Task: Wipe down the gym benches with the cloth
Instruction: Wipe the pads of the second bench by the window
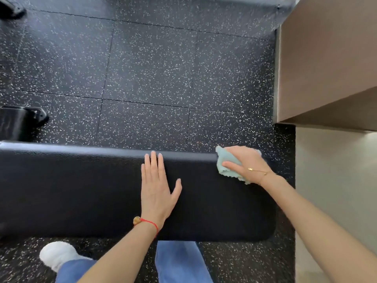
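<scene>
With the left hand (157,188) flat on the bench (81,190), the right hand (246,163) holding the cloth (225,163) should press evenly along the far edge.

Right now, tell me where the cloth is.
In the head view, the light blue cloth is under the right hand, at the far right corner of the black bench pad, right of the flat left hand.

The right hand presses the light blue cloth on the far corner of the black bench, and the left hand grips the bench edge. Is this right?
Not quite: in the head view the left hand lies flat on the bench, fingers straight. The right hand does press the cloth there.
</scene>
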Available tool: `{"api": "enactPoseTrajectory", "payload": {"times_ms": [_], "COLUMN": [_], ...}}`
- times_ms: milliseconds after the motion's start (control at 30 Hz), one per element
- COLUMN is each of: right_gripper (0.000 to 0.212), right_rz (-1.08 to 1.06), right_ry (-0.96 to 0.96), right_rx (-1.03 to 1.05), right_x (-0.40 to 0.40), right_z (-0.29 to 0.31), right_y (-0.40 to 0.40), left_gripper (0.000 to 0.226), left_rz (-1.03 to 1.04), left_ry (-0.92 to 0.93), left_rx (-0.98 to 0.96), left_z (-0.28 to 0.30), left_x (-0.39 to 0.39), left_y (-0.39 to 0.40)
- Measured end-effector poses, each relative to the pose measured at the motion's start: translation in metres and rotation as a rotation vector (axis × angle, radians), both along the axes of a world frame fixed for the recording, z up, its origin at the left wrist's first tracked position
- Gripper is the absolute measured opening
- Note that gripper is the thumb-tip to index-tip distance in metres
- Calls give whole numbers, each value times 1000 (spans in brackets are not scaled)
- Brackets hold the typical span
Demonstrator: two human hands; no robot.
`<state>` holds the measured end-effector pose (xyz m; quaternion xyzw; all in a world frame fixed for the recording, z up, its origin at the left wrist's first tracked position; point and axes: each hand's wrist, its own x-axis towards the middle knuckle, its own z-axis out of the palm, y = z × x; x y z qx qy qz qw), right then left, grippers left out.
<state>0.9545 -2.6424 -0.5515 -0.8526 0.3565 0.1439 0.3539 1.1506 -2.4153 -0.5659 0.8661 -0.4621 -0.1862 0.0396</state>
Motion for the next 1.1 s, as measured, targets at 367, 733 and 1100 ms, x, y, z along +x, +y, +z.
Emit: {"api": "enactPoseTrajectory", "payload": {"times_ms": [367,733,1100], "right_gripper": [52,33,56], "right_rz": [-830,-966,-1060], "right_ry": [-104,-234,-271], "right_rx": [-198,60,-31], "right_x": [-74,-99,-154], "right_z": [-22,-23,-17], "right_y": [46,39,199], "left_gripper": [74,74,67], "left_rz": [-409,-465,-466], "left_ry": [33,-53,-14], "left_rx": [-17,-134,-274], "left_z": [-4,-20,-28], "left_x": [-76,-82,-73], "left_y": [-55,-52,-18]}}
